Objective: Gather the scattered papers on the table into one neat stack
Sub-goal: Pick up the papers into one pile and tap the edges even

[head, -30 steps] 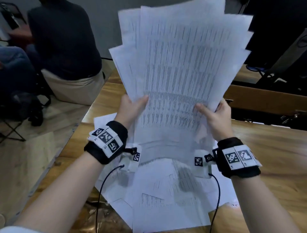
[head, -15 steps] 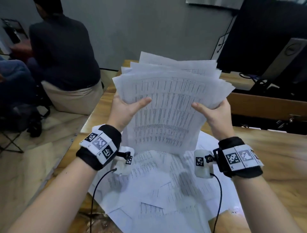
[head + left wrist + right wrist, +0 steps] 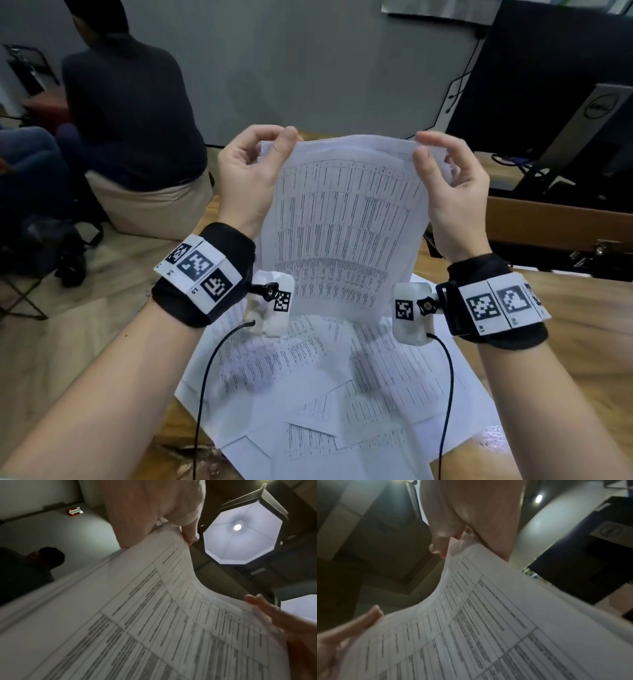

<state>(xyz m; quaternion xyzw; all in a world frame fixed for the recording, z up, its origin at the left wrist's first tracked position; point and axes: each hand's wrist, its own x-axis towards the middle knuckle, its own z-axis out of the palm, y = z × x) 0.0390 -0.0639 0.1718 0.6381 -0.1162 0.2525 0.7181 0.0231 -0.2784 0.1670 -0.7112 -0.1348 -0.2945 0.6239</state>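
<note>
Holding the gathered bundle of papers [image 3: 346,226] upright over the table [image 3: 565,342], long axis running from twelve down to six o'clock. Pinching the top corners: left hand [image 3: 246,178] curling thumb and fingers round the corner at ten o'clock, right hand [image 3: 452,192] nipping the corner at two o'clock (both wrist views showing the fingertips closing on the sheet edge). Hanging straight below both grips, the lower edge sitting just above, perhaps touching, the loose sheets [image 3: 325,394] lying scattered flat at six o'clock, too close to tell which. Judging the coming move as tapping that lower edge down to square it, so turning on the bundle lying directly at six from the two grips. Standing about equally near, neither hand leading. Leaving many sheets on the table not yet collected.
</note>
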